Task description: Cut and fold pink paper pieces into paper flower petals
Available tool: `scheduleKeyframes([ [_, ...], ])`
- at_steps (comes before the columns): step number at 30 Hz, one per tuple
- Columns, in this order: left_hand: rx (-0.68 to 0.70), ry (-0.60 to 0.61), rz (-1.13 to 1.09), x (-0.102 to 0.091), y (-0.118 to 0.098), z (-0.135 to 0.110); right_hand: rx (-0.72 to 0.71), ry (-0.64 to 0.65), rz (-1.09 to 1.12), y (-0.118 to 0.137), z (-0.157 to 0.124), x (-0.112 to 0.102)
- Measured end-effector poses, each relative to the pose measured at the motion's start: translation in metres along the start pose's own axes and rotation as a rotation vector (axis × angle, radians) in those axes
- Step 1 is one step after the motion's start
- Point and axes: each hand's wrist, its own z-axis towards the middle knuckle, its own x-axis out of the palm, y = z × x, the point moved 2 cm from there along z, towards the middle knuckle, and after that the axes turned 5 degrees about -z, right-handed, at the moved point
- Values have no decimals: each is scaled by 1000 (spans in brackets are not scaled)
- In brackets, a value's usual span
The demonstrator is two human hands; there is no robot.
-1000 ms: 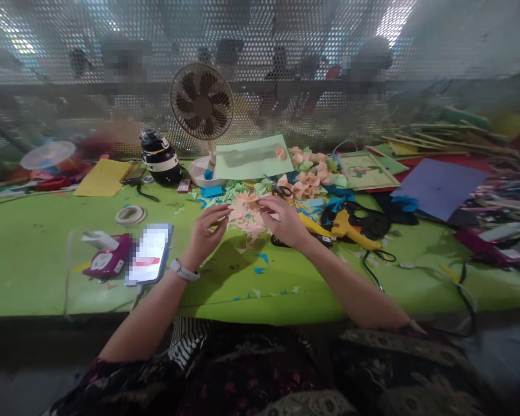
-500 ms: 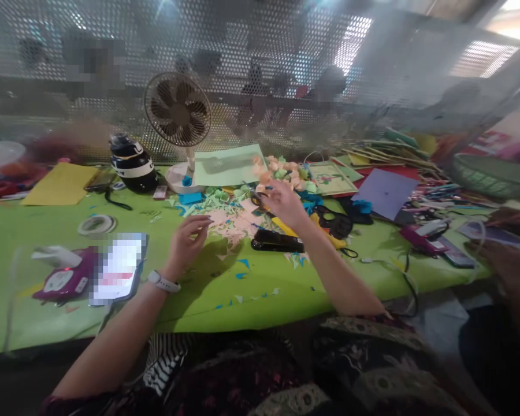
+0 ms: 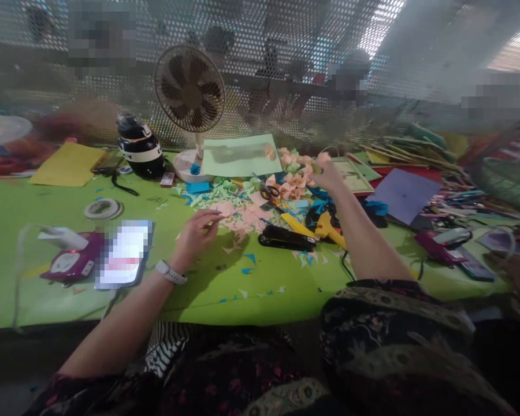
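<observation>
My left hand (image 3: 198, 234) hovers over the near-left edge of the pale pink paper scraps (image 3: 242, 218), fingers slightly bent and apart, holding nothing visible. My right hand (image 3: 328, 175) reaches far out to the pile of peach and green folded paper flowers (image 3: 295, 179). A peach paper flower (image 3: 323, 157) shows right at its fingers, which are blurred and partly hidden; whether they grip it is unclear. Between the hands lie black-handled scissors (image 3: 269, 191), a black stapler (image 3: 286, 237) and a yellow glue gun (image 3: 328, 227). Behind is a pale green paper sheet (image 3: 238, 156) bearing a peach paper piece (image 3: 269, 152).
A desk fan (image 3: 190, 89) and a black bottle (image 3: 142, 150) stand at the back. On the left are a tape roll (image 3: 103, 208), a lit phone (image 3: 125, 254) and a purple power socket (image 3: 69, 260). A purple sheet (image 3: 405, 193) lies right; another person's hand (image 3: 509, 268) is at the far right.
My right hand has moved rightward and farther out, from beside the scissors to the flower pile's right side. My left hand stays over the scraps. The camera view has shifted slightly.
</observation>
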Motion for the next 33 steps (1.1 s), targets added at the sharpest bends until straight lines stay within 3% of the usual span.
scheduleKeyframes([
  [4,3,11,-6,1,-1,-1,-13,112,-44,31,-25,26],
  [7,0,35,2,2,-2,-2,-230,430,-136,73,-55,43],
  [9,2,55,12,3,-1,-3,-282,545,-213,96,-70,50],
  [13,9,62,26,2,1,-3,-250,560,-442,121,-76,60],
  [18,8,75,27,1,1,-2,-240,585,-498,122,-71,63],
  [23,22,101,46,2,-2,-1,-281,717,-408,121,-79,60],
  [29,-16,118,37,1,-2,-1,-314,627,-355,112,-75,67],
  [33,-53,162,36,1,-1,-1,-255,715,-256,108,-68,74],
])
